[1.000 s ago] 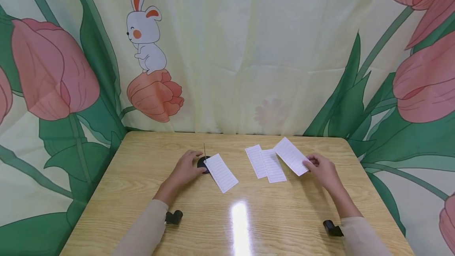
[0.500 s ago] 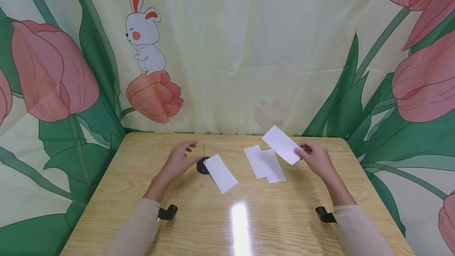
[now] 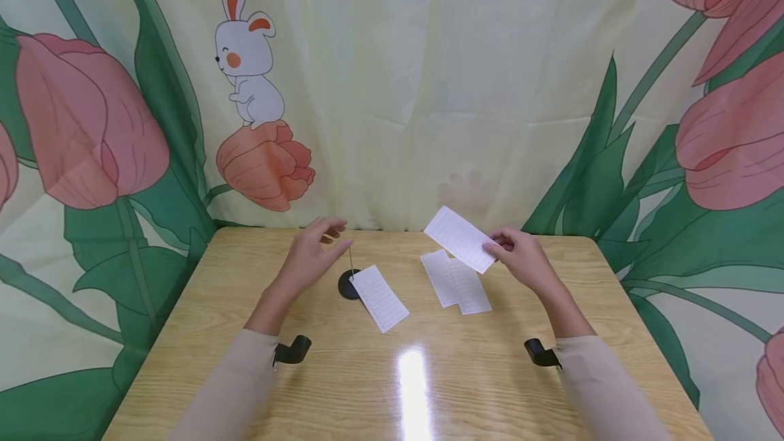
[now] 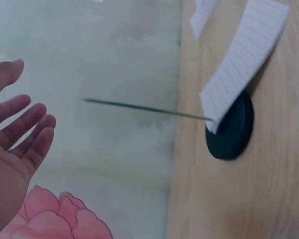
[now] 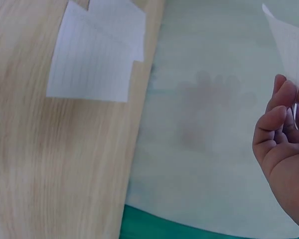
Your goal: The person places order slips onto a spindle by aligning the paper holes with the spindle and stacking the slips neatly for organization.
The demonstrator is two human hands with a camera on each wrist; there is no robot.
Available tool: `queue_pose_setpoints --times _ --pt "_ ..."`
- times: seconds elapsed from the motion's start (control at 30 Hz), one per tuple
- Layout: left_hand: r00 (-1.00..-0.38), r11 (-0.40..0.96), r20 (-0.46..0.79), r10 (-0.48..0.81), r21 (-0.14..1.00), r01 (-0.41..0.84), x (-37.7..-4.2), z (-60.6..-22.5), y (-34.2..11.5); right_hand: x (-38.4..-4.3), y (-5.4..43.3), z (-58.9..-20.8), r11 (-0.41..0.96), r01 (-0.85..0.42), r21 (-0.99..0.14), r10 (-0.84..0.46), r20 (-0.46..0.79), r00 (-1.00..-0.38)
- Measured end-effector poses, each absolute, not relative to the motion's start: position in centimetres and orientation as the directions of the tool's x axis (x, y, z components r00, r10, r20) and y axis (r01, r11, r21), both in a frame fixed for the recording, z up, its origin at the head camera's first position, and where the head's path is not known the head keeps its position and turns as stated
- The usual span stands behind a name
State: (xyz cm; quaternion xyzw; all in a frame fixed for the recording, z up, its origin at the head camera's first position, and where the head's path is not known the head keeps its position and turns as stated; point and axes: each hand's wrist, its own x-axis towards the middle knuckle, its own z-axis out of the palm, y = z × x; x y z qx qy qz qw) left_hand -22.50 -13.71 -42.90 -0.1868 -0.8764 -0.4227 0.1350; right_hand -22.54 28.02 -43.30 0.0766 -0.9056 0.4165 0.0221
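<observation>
A wood-grained table (image 3: 490, 386) is filling the lower middle of the frame, catching a bright streak of light (image 3: 414, 390) at bottom centre. Left of centre, a round black base (image 3: 346, 289) is standing, a thin spike (image 3: 351, 258) rising from it; a lined slip (image 3: 381, 299) is reaching from the spike's foot toward the lower right. Right of centre, two lined sheets (image 3: 471, 290) are lying overlapped.
</observation>
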Motion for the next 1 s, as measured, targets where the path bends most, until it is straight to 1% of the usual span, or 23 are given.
queue_pose_setpoints --times 0.2,0.47,0.7,1.0 --pt "-0.875 0.534 0.419 0.244 0.695 0.482 -22.9 -41.6 -12.0 -22.9 26.5 -42.6 0.607 -0.184 -0.773 -0.163 0.106 -0.981" --pt "-0.872 0.501 0.402 0.280 0.714 0.490 -23.7 -40.7 -9.9 -23.1 24.2 -41.8 0.585 -0.222 -0.780 -0.200 0.126 -0.972" --pt "-0.892 0.499 0.357 0.276 0.741 0.450 -24.5 -40.5 -8.9 -23.0 22.1 -41.1 0.536 -0.233 -0.811 -0.228 0.127 -0.965" --pt "-0.914 0.450 0.313 0.260 0.798 0.401 -24.7 -40.7 -8.3 -23.1 20.3 -41.0 0.482 -0.263 -0.836 -0.244 0.160 -0.956"
